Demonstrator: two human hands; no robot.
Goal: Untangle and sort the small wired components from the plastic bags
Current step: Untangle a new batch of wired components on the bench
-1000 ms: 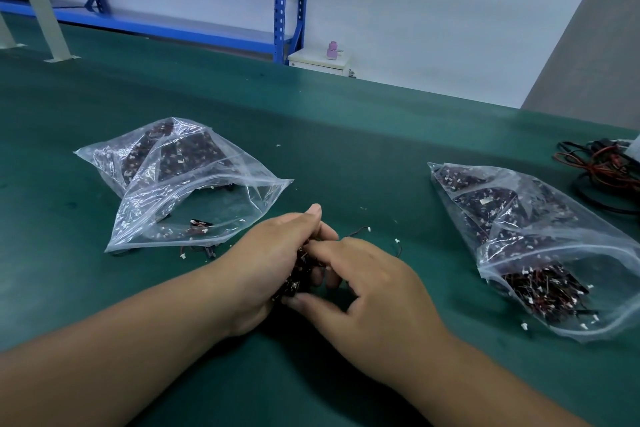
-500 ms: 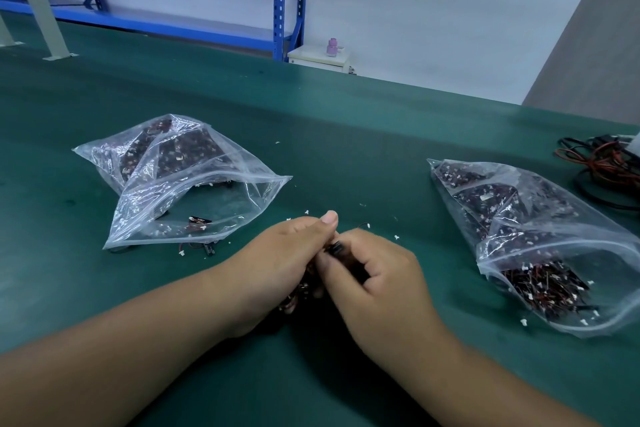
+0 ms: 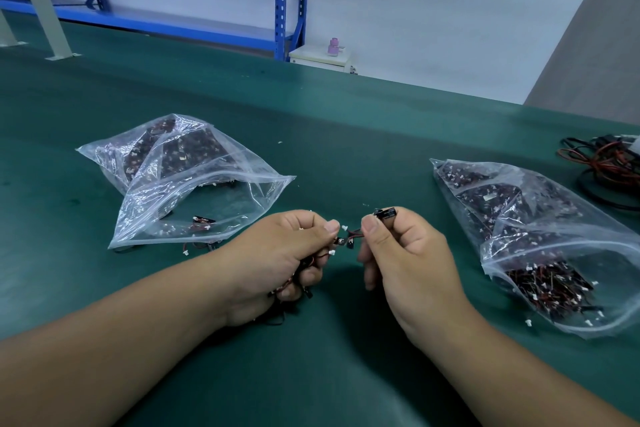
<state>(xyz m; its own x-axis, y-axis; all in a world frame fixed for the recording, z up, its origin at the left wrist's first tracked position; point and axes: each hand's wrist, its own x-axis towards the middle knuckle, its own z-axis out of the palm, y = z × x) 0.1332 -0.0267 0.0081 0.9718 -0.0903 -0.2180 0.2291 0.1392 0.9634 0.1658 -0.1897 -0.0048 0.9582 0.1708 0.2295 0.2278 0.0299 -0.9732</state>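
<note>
Green mat (image 3: 311, 121), blue rack (image 3: 280, 0) behind; L grip (image 3: 277, 260) clamps wires (image 3: 349, 237), R grip (image 3: 405, 253) pinches component (image 3: 388, 213).

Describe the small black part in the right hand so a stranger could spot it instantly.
On the green table, between the left bag and right bag, find the right hand. The black component is pinched in its fingers, wires trailing to the tangle in the left hand; it alone is held singly.
</note>
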